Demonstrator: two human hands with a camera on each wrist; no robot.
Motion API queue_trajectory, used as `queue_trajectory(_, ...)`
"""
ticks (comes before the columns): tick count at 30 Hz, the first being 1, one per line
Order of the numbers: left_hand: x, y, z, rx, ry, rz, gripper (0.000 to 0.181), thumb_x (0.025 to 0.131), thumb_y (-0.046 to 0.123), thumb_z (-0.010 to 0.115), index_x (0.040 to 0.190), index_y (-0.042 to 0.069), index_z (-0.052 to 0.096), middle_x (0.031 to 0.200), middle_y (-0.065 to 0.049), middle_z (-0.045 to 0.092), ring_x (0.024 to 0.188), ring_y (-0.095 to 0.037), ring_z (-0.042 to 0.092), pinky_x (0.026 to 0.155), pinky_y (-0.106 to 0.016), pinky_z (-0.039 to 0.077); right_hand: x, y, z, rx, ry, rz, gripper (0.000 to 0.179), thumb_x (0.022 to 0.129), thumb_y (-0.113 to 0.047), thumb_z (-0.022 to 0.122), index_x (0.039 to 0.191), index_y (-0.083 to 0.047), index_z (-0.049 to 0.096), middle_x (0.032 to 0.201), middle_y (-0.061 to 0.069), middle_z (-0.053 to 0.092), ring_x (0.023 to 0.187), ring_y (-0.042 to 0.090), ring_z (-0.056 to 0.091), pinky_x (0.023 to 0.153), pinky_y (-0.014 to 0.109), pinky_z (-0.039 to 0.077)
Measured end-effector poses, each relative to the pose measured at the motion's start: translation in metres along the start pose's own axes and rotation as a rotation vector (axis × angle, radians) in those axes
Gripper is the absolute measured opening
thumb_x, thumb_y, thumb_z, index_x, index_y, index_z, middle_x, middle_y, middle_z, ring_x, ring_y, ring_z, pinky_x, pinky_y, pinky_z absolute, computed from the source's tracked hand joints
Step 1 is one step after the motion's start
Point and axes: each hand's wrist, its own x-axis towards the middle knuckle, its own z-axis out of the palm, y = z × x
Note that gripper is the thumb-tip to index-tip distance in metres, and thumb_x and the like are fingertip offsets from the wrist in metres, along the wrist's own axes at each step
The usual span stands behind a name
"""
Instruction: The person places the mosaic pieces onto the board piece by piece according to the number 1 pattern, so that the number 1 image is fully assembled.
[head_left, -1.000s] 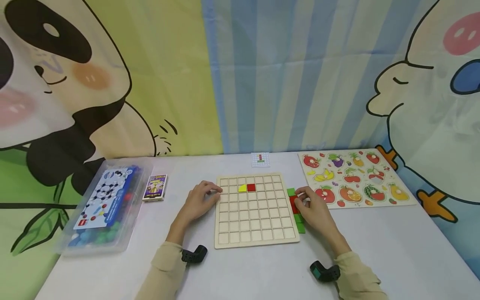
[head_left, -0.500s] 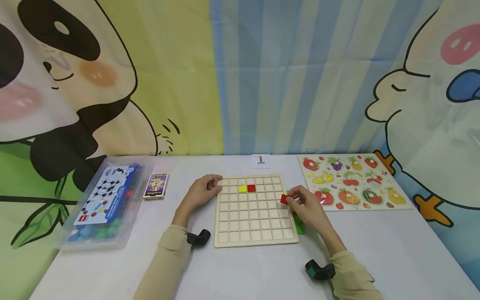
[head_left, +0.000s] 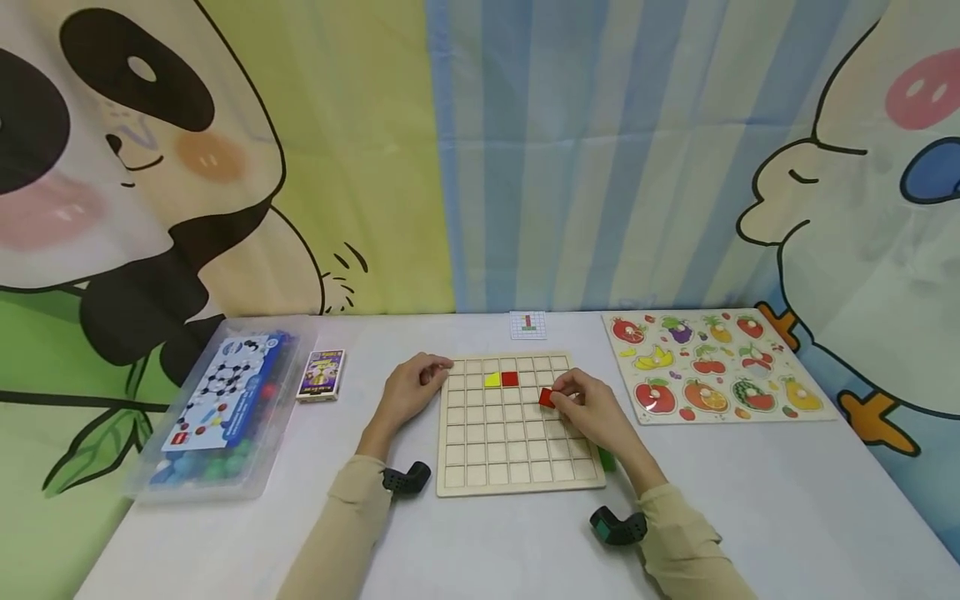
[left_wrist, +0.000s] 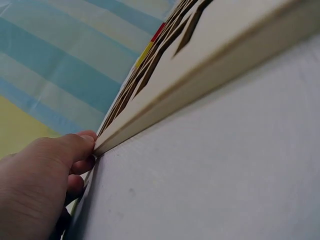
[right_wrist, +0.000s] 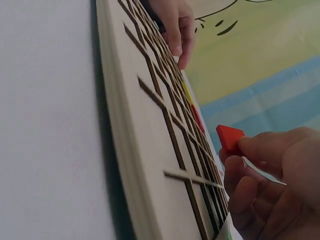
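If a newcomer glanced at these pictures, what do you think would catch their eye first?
Probably the big cartoon panda on the backdrop, at the head view's upper left. Next, perhaps, the red tile pinched by the right hand over the gridded wooden board, then the colourful fruit puzzle to the board's right.

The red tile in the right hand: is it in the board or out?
Out: in the right wrist view, the right hand pinches the red tile clear of the wooden board.

held tile (head_left: pixel 547 397): red | board (head_left: pixel 517 432): cream, gridded | sleeves (head_left: pixel 341 517): beige
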Motion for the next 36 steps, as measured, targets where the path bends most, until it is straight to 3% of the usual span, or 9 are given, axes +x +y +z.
queue_trajectory(7,-0.001,0.003,0.001,0.006,0.005,-0.02,0.014,0.091,0.024,0.062,0.102,0.024,0.071,0.074,0.005,0.054,0.064,-0.011,0.045,0.057,-0.025,0.035,0.013,-0.008,0.016,0.009,-0.022,0.003,0.011,0.092,-0.013,0.059,0.102,-0.009,0.06,0.087,0.009,0.066,0.063,0.017,0.059,0.059,0.025,0.047)
queue_trajectory(15,-0.003,-0.001,0.001,0.0,0.005,-0.036,0.013,0.091,0.024,0.062,0.101,0.024,0.07,0.076,0.006,0.055,0.065,-0.01,0.046,0.059,-0.025,0.036,0.026,-0.018,0.036,-0.056,0.033,-0.016,0.009,0.091,-0.013,0.06,0.099,-0.01,0.063,0.089,0.003,0.067,0.072,0.013,0.057,0.069,0.027,0.045)
queue_trajectory(19,-0.003,0.001,0.001,-0.005,0.014,-0.016,0.012,0.091,0.023,0.062,0.1,0.024,0.07,0.075,0.006,0.054,0.065,-0.011,0.046,0.058,-0.025,0.036,0.028,-0.022,0.042,-0.087,0.062,-0.011,0.005,0.091,-0.015,0.061,0.096,-0.014,0.062,0.084,-0.001,0.065,0.065,0.012,0.052,0.064,0.027,0.042)
queue_trajectory(25,-0.002,0.002,0.002,0.015,0.012,-0.001,0.014,0.091,0.023,0.063,0.102,0.023,0.07,0.073,0.007,0.054,0.061,-0.009,0.045,0.056,-0.024,0.035,0.027,-0.024,0.047,-0.173,0.081,0.003,0.005,0.089,-0.016,0.063,0.094,-0.016,0.062,0.085,-0.002,0.066,0.065,0.009,0.053,0.063,0.026,0.042)
queue_trajectory(36,0.0,0.004,0.001,0.029,0.023,0.01,0.016,0.091,0.022,0.062,0.106,0.021,0.068,0.075,0.006,0.057,0.061,-0.008,0.046,0.056,-0.024,0.036,0.026,-0.024,0.053,-0.37,0.081,-0.063,0.008,0.088,-0.017,0.065,0.096,-0.016,0.067,0.087,-0.001,0.059,0.069,0.011,0.051,0.063,0.027,0.043)
